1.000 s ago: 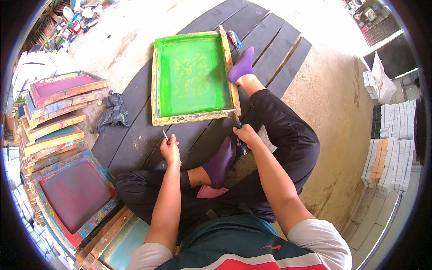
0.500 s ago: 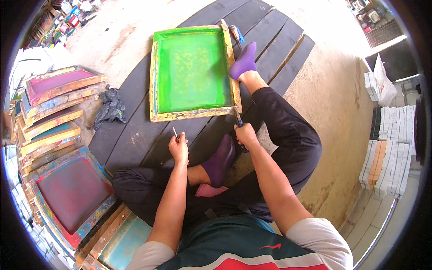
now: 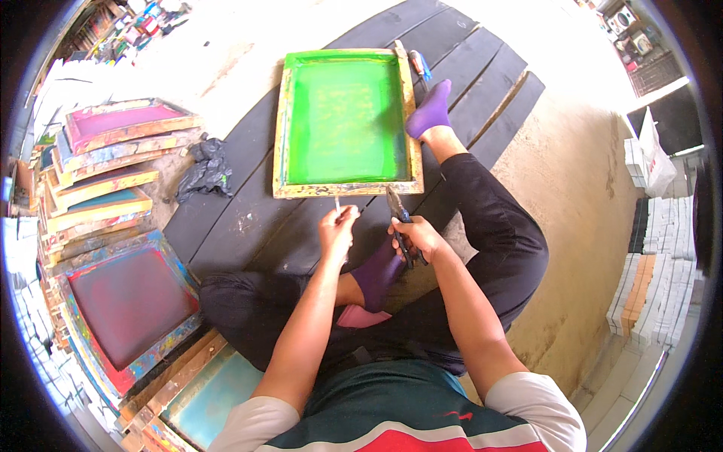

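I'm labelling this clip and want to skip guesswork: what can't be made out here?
Head view:
- Thin metal piece in left hand: too small to identify.
- Dark-handled pliers in right hand: grips hidden by fingers.
- Pale pattern on green wooden-framed screen: blurred.

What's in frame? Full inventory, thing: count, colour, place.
screen frame: 1, green mesh in worn wooden frame, flat on the dark planks ahead
dark planks: several, black, under the frame
rag: 1, black, left of the frame
stacked frames: several, magenta, teal and wood, far left
large frame: 1, maroon mesh, lower left
white stacks: several, right edge
small tool: 1, blue handle, by the frame's right side
pliers: 1, dark, in right hand
thin metal tool: 1, in left hand
left hand: at frame's near edge
right hand: beside it
socks: 2, purple
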Motion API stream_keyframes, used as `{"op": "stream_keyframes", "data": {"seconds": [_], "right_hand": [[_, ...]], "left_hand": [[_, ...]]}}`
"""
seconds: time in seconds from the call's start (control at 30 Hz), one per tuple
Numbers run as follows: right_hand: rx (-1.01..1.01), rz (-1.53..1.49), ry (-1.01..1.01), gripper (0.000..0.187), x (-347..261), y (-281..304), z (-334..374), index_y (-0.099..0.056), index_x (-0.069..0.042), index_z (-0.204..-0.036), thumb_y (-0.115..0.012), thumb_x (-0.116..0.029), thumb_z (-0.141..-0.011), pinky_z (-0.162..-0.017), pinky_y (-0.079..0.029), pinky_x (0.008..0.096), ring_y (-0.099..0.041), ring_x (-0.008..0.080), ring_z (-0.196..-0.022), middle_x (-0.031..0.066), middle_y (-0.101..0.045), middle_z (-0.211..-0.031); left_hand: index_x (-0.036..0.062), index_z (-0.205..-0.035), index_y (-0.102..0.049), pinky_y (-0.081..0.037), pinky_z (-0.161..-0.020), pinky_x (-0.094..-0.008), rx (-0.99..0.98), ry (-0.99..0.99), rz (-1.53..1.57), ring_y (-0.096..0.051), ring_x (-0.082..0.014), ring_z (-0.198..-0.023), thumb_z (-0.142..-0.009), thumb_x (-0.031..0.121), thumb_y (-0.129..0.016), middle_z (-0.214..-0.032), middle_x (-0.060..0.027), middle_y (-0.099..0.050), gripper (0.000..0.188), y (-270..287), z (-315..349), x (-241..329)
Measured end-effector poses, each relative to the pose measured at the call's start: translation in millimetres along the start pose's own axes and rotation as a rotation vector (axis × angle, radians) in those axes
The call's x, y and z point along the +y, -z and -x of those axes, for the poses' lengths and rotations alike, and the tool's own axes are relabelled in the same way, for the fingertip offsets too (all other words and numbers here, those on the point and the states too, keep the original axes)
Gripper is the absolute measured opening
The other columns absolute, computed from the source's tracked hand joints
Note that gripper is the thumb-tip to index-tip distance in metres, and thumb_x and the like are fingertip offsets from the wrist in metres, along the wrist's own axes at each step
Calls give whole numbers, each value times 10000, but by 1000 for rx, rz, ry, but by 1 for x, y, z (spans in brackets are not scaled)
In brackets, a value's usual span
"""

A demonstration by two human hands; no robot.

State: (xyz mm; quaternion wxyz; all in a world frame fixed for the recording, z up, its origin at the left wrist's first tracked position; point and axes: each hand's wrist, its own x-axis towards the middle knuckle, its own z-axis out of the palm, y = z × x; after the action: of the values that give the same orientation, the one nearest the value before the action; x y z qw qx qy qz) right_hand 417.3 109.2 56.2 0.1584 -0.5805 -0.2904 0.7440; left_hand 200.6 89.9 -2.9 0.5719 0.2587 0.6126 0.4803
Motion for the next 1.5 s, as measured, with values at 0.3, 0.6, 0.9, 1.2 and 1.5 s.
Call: {"op": "stream_keyframes", "data": {"seconds": [0.3, 0.6, 0.9, 1.2, 1.5], "right_hand": [[-222, 91, -77, 394, -1, -34, 12, -625, -3, -1074, -621, -392, -1010, -536, -532, 368, -667, 209, -627, 110, -690, -780], [-120, 66, -70, 477, 19, -21, -4, -524, -5, -1241, -615, -414, -1012, -637, -559, 381, -713, 232, -781, 146, -711, -1016], [266, -2, -41, 405, 15, 11, -13, -565, 22, -1085, -617, -373, -1010, -553, -506, 407, -676, 237, -682, 116, -658, -844], [303, -27, -60, 423, 24, 13, -32, -551, 63, -1105, -609, -346, -1019, -534, -524, 406, -677, 248, -660, 141, -659, -848], [424, -84, -51, 314, 28, 1, -38, -588, 58, -926, -654, -245, -980, -470, -458, 421, -588, 241, -516, 124, -595, -671]], "left_hand": [[52, -911, -656, -402, -501, -250, 109, -397, -182, -484, -45, -571, -976, 182, -702, -723, 37, -588, 152, -18, -12, -13], [13, -812, -573, -473, -599, -383, 279, -413, -317, -594, -204, -622, -979, 290, -692, -684, -100, -629, 345, -17, -23, -21], [14, -760, -568, -469, -577, -388, 571, -104, -290, -580, -187, -567, -988, 356, -673, -649, -81, -635, 425, 84, -61, -50], [-33, -897, -611, -483, -596, -385, 902, -48, -232, -592, -195, -623, -991, 331, -658, -754, -89, -642, 380, 191, -86, -11], [-38, -968, -610, -491, -619, -401, 813, 4, -208, -613, -249, -686, -990, 313, -647, -825, -122, -664, 353, 165, -77, -18]]}}
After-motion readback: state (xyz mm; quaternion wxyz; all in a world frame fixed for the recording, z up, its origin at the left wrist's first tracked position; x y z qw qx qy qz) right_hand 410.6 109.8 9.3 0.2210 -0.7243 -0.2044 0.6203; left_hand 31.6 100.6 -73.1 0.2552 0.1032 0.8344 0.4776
